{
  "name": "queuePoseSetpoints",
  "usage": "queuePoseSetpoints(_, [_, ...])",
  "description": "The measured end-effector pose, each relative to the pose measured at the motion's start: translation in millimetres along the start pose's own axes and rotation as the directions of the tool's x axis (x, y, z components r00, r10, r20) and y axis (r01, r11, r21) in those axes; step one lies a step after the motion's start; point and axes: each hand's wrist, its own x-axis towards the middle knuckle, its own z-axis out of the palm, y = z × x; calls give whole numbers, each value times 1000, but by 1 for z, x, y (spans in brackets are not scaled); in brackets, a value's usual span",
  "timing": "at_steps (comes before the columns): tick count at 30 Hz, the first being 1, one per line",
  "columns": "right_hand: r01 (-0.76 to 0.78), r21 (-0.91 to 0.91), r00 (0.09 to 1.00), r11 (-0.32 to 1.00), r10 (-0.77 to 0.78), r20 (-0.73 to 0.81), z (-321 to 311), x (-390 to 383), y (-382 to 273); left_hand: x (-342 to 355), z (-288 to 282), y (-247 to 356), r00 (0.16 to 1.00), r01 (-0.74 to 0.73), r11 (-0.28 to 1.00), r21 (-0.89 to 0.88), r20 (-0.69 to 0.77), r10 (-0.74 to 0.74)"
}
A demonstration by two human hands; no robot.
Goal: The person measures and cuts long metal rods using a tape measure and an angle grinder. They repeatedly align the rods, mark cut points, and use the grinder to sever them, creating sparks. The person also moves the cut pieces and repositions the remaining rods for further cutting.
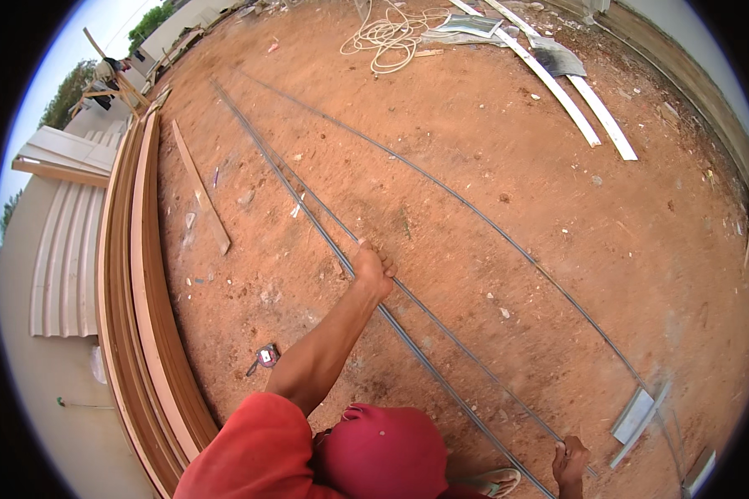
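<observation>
Neither of my hands is in view. Just below me a co-worker in a red cap [381, 445] and red sleeve [237, 449] bends over long thin grey metal rods [424, 360] on reddish dirt. The co-worker's left hand [373, 268] is closed around a rod near the middle of the picture, and their right hand [570, 457] grips a rod at the lower right. Another thin rod [518, 247] curves across the ground to the right. Beside its near end lie short grey metal channels [635, 416]. A small tape measure [265, 355] rests left of the arm.
Long stacked timber boards [146, 274] run along the left, near corrugated panels [62, 258] and a loose plank [201, 191]. A coiled pale hose [391, 37] and white strips [599, 116] lie at the back. A wall [691, 58] borders the right.
</observation>
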Motion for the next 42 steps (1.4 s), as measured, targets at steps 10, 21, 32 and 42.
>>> queuePoseSetpoints(10, [-46, 8, 989, 999, 44, 139, 7, -20, -13, 10, -52, -18, 998, 64, 895, 441, -44, -50])
queuePoseSetpoints(21, [-157, -126, 938, 979, 188, 291, 12, -20, -5, 47, -92, -6, 998, 40, 533, 845, -4, -68])
queuePoseSetpoints(32, [-304, -159, 837, 939, 343, 426, 38, -67, -9, 70, -138, 22, 991, 97, 238, 966, -71, -115])
queuePoseSetpoints(42, [-370, -138, 803, 919, 391, 450, 25, -60, -10, 68, -140, 25, 982, 175, 118, 977, -165, -91])
